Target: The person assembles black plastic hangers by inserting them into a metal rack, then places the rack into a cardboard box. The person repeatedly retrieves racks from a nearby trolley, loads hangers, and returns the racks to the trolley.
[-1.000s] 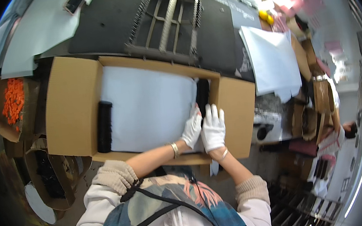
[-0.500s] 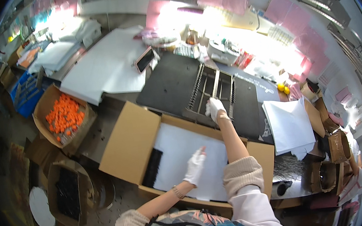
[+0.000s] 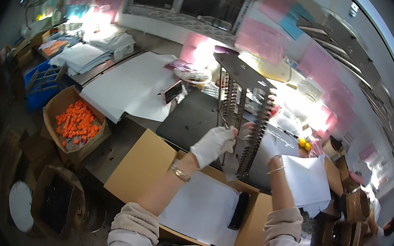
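A metal rack (image 3: 245, 71) with coil-like toothed side rails is held up and tilted over the worktable. My left hand (image 3: 212, 146), in a white glove with bare fingertips, is closed at the rack's near left part. My right hand (image 3: 265, 144), also gloved, grips it from the right, its fingers partly hidden behind a rail. Below my arms stands an open cardboard box (image 3: 136, 166) with a white sheet (image 3: 197, 208) inside. A black bristly bundle (image 3: 238, 211) lies at the box's right end. My left forearm covers the box's left end.
Left of the box stands a carton of orange pieces (image 3: 78, 124); a carton of black pieces (image 3: 56, 207) is below it. Beyond are a black mat (image 3: 189, 119), large white sheets (image 3: 127, 85) and a phone (image 3: 172, 92). White paper (image 3: 305, 181) is stacked at right.
The rack has been lifted off the black mat and tipped up. My left hand has moved from above the box to the rack. My view has turned, and the black bundle at the box's right end shows.
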Available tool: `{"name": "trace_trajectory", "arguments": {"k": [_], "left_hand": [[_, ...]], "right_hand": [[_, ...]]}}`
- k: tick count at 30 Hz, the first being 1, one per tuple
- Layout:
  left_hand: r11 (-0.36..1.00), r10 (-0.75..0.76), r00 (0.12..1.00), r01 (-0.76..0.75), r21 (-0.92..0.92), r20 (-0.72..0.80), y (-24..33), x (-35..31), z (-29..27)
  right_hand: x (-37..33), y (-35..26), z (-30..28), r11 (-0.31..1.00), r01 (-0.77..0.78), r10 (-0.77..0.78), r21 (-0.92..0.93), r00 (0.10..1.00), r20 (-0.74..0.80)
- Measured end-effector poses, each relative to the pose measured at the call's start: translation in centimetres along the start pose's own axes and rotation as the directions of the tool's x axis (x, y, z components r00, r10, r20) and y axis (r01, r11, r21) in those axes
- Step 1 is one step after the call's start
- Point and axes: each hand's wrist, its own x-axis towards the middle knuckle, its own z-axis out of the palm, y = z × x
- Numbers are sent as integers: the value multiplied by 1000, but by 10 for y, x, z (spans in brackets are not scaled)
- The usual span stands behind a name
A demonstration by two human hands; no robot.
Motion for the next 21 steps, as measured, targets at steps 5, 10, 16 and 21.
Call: {"name": "trace_trajectory", "arguments": {"k": [5,10,16,21], "left_hand": [[937,-38,895,186,295,-444,-52,14,14],[919,210,759,63,390,-617,-113,34,1],[998,-7,838,39,46,-546,-122,43,-26],[951,-276,878,308,21,-391,-103,47,-32]], "right_hand": [[27,-115,-41,953,236,-272,189,942,196],[30,-156,43,538,384,-318,-751,917,241],[74,-141,92,403,284,-340,-870,929,146],[98,-149,101,277,219,-188,-936,967,171]]}}
